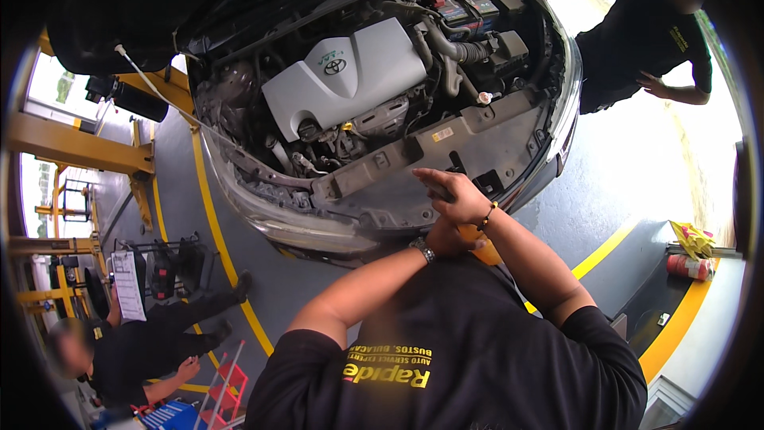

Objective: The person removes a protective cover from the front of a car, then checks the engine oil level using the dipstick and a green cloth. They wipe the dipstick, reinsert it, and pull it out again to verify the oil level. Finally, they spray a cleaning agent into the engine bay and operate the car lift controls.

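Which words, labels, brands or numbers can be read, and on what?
Wording not copied.
Wearer's black shirt: large yellow lettering, readable.
Grey engine cover: oval emblem, clear; green mark, small.
Pale label on front panel: too small.
Battery label: too small.
White sheet: too small.
Co-worker's shirt, right: yellow print, too blurred.

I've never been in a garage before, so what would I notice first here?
Probably the big silver engine cover, near the top centre, inside the open front of the car. Below it, around the middle, the person's right hand holds a dark object, with the left hand just beneath in the picture. A bright yellow line also curves along the floor on the left.
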Demonstrator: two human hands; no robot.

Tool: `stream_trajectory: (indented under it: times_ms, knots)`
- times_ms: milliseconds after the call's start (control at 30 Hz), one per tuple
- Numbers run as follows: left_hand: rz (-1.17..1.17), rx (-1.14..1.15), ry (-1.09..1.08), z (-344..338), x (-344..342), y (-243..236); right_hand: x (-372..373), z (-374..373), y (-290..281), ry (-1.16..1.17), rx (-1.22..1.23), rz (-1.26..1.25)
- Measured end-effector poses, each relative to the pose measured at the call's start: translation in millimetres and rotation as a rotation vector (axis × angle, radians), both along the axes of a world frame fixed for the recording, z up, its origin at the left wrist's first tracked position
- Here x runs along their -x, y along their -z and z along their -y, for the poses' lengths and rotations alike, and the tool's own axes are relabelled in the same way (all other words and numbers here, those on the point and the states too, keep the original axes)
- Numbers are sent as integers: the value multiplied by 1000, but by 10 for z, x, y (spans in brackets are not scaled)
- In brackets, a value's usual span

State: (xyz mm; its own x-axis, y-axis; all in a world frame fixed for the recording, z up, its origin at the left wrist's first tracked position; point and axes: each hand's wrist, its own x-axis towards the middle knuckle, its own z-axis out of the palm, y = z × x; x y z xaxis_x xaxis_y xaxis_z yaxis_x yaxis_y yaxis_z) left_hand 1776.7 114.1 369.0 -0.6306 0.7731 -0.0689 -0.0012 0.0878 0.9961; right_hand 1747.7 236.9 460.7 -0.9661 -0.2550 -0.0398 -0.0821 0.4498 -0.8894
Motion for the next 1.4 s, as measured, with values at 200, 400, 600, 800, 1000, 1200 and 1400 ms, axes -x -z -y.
stream_trajectory:
  times_ms: [200, 400, 600, 800, 1000, 1200, 1400]
  knots:
    - [2, -28, -18, 26, 5, 85, 34, 41, 17, -24, 5, 29]
    - [43, 26, -31, 10, -15, 122, 80, 44, 101, -44, 9, 66]
    - [27, 5, -66, 56, 20, 257, 51, 76, 195, 28, 35, -15]
    - [42, -51, -107, 71, 6, 413, 145, 106, 318, 32, -155, 161]
    - [83, -71, -139, 129, 10, 224, 127, 163, 526, 39, -227, 156]
    - [-10, -56, -186, 126, 68, 215, 128, 201, 415, 47, -223, -9]
    - [-210, -40, -378, 116, 41, 444, 126, 223, 358, -85, 73, -21]
